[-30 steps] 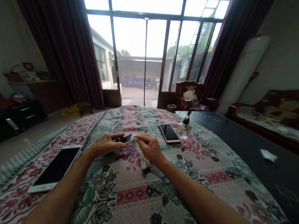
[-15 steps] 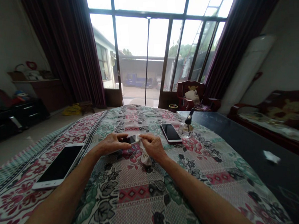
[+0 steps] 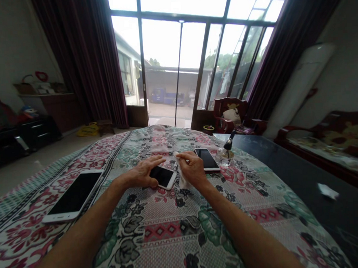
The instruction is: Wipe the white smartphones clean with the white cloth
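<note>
While my left hand (image 3: 140, 174), fingers spread, is touching the phone (image 3: 164, 177) with its thumb, that white-rimmed, black-screened phone is facing up, left of the clear bottle (image 3: 225, 157). Nearer the bottle, my right hand (image 3: 194, 170) is pinching white cloth (image 3: 183, 182). I am not making out the bottle's contents.

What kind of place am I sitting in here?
Probably a living room in a home: there's a wooden sofa on the right, long dark curtains by the glass doors, and a flowered tablecloth in front of you.
</note>
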Tool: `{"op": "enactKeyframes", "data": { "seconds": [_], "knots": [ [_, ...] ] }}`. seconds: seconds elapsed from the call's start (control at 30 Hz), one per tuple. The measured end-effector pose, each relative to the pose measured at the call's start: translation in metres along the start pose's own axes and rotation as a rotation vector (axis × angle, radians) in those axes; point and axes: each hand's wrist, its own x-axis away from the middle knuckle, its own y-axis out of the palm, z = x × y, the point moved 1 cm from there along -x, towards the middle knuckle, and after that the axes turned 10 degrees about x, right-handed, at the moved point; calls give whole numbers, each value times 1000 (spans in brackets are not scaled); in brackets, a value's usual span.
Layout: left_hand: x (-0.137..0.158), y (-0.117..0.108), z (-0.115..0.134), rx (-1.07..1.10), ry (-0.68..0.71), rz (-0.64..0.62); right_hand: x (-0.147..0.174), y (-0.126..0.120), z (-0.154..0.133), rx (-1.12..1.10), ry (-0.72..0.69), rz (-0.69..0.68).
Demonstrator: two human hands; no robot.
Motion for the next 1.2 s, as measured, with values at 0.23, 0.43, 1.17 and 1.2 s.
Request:
{"op": "enactKeyframes", "data": {
  "seconds": [0.23,0.43,1.17,1.2],
  "knots": [
    [13,-37,-27,-261,-547,240,16,16,0,87,-107,-230],
    [12,-28,-33,-174,-542,119,24,23,-7,139,-233,-369],
    [-2,9,-59,205,-229,319,6,48,-23,242,-363,-488],
    [-2,9,-60,215,-230,321,6,50,-23,239,-394,-519]
  ]
}}
